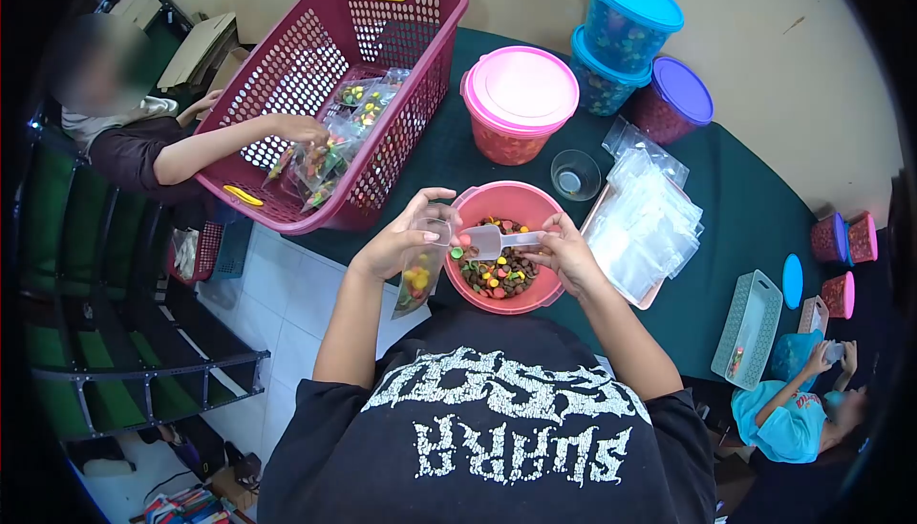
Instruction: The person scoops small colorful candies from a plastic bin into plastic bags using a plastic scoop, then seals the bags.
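My left hand [409,231] holds a clear plastic bag [417,276] by its mouth, with colourful candies in its lower part. In my right hand [564,255] is the handle of a clear scoop [489,242], its bowl end turned toward the bag's opening. Both are over the left side of a pink bowl [549,297], which holds brown pieces and red, yellow and green candies. Right of the bowl, a stack of empty clear bags [645,228] lies on a tray.
A co-worker's hand [301,129] reaches into a maroon basket [435,94] of filled bags. Behind the bowl stand a pink-lidded tub [523,94], a small clear cup [575,175], blue-lidded tubs [630,27] and a purple-lidded tub [680,94]. Another person [788,419] sits far right, near a green basket [750,323].
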